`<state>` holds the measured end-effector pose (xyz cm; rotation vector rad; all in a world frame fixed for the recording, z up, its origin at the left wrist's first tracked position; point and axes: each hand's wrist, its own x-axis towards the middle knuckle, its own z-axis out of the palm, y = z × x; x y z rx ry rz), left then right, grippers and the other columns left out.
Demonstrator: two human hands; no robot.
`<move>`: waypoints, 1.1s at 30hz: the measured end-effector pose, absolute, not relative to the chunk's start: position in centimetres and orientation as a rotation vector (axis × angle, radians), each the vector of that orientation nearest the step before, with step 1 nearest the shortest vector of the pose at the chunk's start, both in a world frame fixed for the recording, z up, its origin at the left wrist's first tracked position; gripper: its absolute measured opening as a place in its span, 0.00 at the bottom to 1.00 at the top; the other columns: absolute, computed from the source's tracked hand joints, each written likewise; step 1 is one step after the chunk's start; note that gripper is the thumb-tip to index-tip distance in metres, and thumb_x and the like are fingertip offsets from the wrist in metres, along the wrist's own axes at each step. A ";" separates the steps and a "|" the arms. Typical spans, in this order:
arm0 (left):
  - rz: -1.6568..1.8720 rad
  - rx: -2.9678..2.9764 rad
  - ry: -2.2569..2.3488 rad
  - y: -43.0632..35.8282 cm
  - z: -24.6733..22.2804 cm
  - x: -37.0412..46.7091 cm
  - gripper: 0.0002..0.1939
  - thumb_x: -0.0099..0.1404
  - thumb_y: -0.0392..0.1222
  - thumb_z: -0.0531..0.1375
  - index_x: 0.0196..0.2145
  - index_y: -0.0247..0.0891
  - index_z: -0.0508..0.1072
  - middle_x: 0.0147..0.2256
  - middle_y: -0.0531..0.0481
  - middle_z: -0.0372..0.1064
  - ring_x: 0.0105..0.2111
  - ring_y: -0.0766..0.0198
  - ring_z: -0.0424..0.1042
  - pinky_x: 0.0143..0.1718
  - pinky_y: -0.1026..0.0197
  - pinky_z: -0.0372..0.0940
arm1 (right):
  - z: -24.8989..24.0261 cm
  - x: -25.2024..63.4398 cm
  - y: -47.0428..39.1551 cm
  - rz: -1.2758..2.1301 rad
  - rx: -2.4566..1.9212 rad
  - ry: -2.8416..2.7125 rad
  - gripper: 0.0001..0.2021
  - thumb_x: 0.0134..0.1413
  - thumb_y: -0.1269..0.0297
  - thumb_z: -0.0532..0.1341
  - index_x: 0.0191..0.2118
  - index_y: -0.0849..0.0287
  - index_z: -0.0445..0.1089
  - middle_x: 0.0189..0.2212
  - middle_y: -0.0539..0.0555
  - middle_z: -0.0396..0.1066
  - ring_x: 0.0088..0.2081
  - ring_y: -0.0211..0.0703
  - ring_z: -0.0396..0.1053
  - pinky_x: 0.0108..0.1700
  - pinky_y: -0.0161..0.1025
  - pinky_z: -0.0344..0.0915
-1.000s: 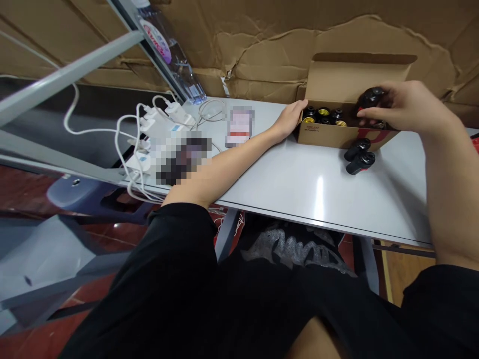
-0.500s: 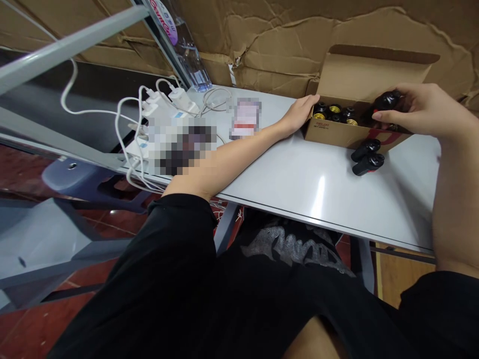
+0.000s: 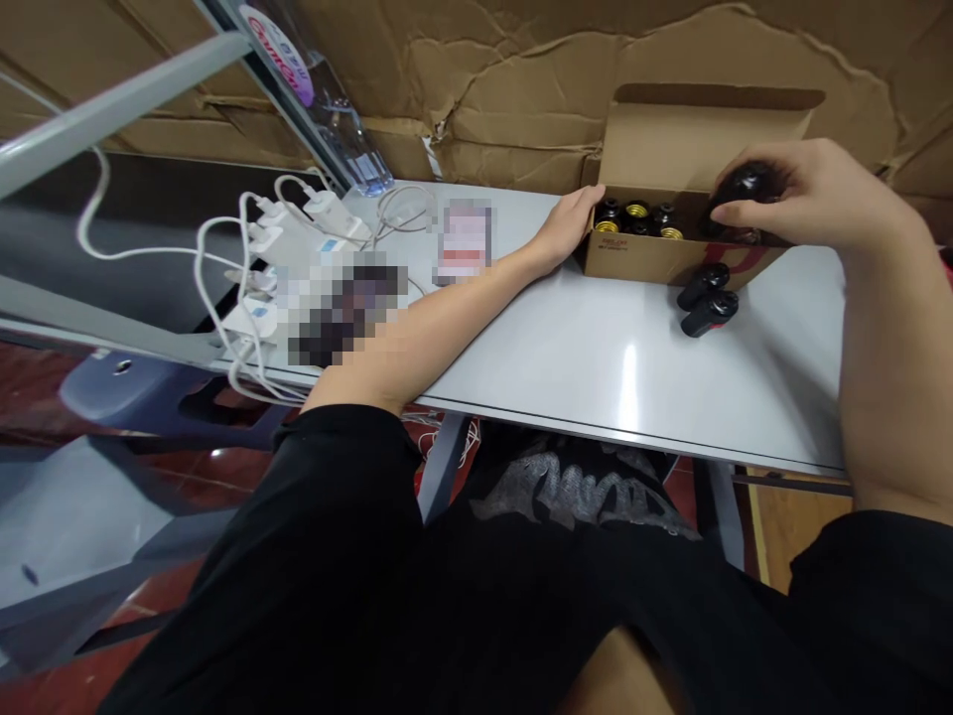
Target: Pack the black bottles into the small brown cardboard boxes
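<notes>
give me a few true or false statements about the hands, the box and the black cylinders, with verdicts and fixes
1. The right hand holds a black cylinder at the box. True.
2. The box is closed. False: its lid is raised.
3. Two loose black cylinders are on the desk, on the near side of the box. True.
4. The left hand is on those two cylinders. False: it is at the box's left end, apart from them.
5. Gold-coloured rings show inside the box. True.
</notes>
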<state>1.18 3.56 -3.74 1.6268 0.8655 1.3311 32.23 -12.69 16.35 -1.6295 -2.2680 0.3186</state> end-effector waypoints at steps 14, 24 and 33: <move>1.177 1.599 0.762 0.9 -1.7 0.0 0.34 0.86 0.78 0.66 0.52 0.44 0.92 0.62 0.44 0.94 0.76 0.41 0.85 0.87 0.41 0.71 | 16.2 31.5 -12.6 0.463 -1.763 -2.520 0.23 0.88 0.52 0.65 0.72 0.61 0.86 0.53 0.65 0.90 0.50 0.58 0.79 0.57 0.52 0.72; 1.153 1.607 0.765 -0.1 -1.2 0.0 0.38 0.84 0.81 0.65 0.58 0.42 0.92 0.66 0.41 0.93 0.79 0.40 0.83 0.87 0.40 0.70 | 14.5 32.8 -10.4 0.396 -1.466 -2.660 0.25 0.82 0.49 0.65 0.68 0.54 0.93 0.68 0.62 0.90 0.65 0.69 0.84 0.70 0.58 0.77; 1.162 1.636 0.750 -0.4 -0.9 0.1 0.40 0.83 0.84 0.63 0.58 0.43 0.92 0.67 0.40 0.93 0.78 0.39 0.84 0.85 0.41 0.73 | 15.8 32.0 -12.2 0.521 -1.678 -2.542 0.21 0.87 0.54 0.67 0.72 0.55 0.89 0.52 0.59 0.94 0.52 0.60 0.85 0.59 0.53 0.76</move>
